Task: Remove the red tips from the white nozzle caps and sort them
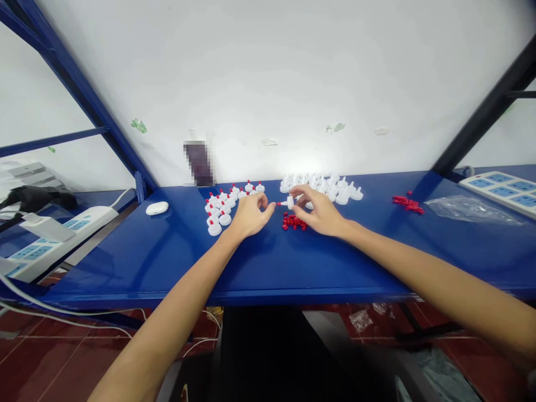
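Note:
Between my two hands is a white nozzle cap lying sideways, its narrow spout pointing left with a small red tip cap at the end. My right hand grips the white base between thumb and fingers. At the red end, my left hand has curled fingers and its thumb against the tip cap; the exact contact is hard to see. Loose red tip caps lie in a pile just below the hands. Left of them stand several white nozzle caps with red tips. Behind my right hand are several plain white nozzle caps.
The blue table meets a white wall. A white earphone case lies at left, and a blurred dark phone-like object leans on the wall. More red pieces and a clear plastic bag lie right. Power strips flank the table.

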Demonstrator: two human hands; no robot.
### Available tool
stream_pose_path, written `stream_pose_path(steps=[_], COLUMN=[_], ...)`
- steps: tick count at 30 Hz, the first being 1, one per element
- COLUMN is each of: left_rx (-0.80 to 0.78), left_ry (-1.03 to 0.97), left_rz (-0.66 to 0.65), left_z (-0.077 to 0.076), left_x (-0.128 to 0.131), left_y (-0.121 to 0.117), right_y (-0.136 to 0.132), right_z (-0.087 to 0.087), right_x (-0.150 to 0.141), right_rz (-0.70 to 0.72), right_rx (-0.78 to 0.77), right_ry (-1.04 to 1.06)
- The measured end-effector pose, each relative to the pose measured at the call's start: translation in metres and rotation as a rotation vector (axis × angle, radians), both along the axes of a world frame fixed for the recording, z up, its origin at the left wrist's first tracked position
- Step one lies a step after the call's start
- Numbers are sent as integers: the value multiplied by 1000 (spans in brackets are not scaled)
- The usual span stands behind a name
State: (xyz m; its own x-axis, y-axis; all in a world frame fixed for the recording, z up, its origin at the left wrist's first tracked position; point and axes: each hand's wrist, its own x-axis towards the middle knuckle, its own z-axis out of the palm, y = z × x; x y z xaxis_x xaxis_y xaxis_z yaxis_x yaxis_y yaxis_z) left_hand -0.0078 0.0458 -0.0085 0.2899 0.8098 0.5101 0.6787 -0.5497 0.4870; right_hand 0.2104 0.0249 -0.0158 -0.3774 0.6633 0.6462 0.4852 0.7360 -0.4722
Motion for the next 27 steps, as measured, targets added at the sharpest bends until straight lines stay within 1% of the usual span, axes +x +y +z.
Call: stream_pose_path(steps=[3,6,9,13,16,19,21,24,27], left_rx=[-9,-19,63,191,216,158,154,232,330], left_ry=[-52,-27,34,235,330,331,305,295,358], left_rz=[-78,-193,-265,-224,-216,-238,-247,-265,-263], left_z=[-3,-6,-6,1,5,5,4,2,1], left_x=[3,3,2,-4,-6,-7,-7,-8,-8], left_y=[-4,-6,-6,-8,-10,-12,-13,-12,-11], right_y=[-1,-3,-5,-8,-9,-9,-10,-11,-11], right_z=[-1,1,4,6,4,3,3,4,4], right_x=[0,-1,-2,-4,-5,-6,-6,-6,-5], right_rz=[41,53,45,48,52,51,40,29,36], right_rx=[25,61,99,125,132,128,116,107,93], right_ry=[-21,-37,-40,-53,-53,-49,-46,-35,-23])
